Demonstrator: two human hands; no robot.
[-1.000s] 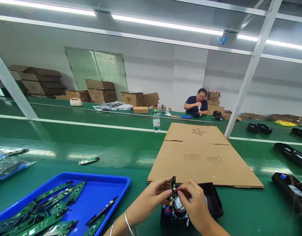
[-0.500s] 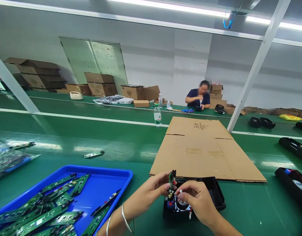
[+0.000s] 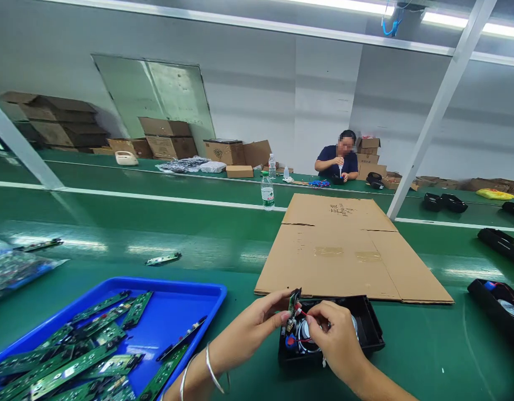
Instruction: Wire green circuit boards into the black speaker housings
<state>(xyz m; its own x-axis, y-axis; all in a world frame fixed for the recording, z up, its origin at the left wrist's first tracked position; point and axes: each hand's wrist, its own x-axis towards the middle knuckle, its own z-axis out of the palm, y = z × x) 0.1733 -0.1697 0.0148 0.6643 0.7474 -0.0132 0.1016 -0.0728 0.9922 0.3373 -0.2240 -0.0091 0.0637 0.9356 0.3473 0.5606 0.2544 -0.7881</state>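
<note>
My left hand (image 3: 259, 323), with a bangle at the wrist, grips a narrow green circuit board (image 3: 291, 305) held upright between thumb and fingers. Close against it, my right hand (image 3: 337, 337) pinches a red wire (image 3: 304, 313) whose connector end meets the board's face; whether it is seated cannot be made out. Both hands are over a black plastic housing (image 3: 373, 326), open side up. Inside lie a round speaker (image 3: 304, 331) and a blue part (image 3: 290, 341) with wires, partly hidden by my right hand.
A blue tray (image 3: 173, 292) of several circuit boards stands at left, beside a bag of parts (image 3: 14, 273). Flattened cardboard (image 3: 336, 267) lies beyond the housing. Another speaker housing (image 3: 502, 312) sits at right. A water bottle (image 3: 267, 192) and a seated person (image 3: 336, 161) are farther back.
My right hand has shifted slightly, bringing the connector from in front of the board up against it, with the red wire now showing. My left hand keeps its grip.
</note>
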